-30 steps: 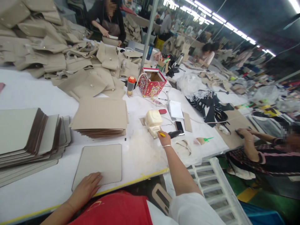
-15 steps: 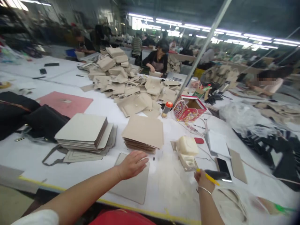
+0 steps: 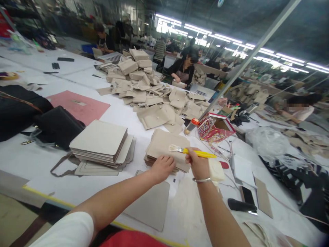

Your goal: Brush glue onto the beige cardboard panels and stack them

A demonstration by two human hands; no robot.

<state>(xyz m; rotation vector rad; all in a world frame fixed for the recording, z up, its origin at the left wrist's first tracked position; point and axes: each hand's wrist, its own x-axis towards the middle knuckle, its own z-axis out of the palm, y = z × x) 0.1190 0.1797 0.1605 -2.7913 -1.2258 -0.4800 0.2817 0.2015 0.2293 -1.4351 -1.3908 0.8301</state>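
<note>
My right hand (image 3: 197,164) grips a paintbrush (image 3: 199,153) with a yellow handle. The brush's pale bristles hover over or touch the top of a stack of beige sheets (image 3: 160,140); I cannot tell which. At the front edge of that stack lies my left hand (image 3: 163,168), its fingers stretched out over the sheets and holding nothing. Below my left forearm a single grey-beige panel (image 3: 151,206) lies flat on the table. Partly hidden behind my right wrist is a cream plastic container (image 3: 216,169).
A stack of grey-white boards (image 3: 99,137) stands on the left, with black bags (image 3: 59,125) beyond it. Beige pouches (image 3: 154,92) pile up farther back. A red patterned box (image 3: 216,128), a phone (image 3: 247,195) and a slanting metal pole (image 3: 246,58) are to the right. Co-workers sit behind.
My right hand has carried the brush from beside the cream container up and left to the beige stack. My left hand has moved up and right, from above the panel onto the stack's edge.
</note>
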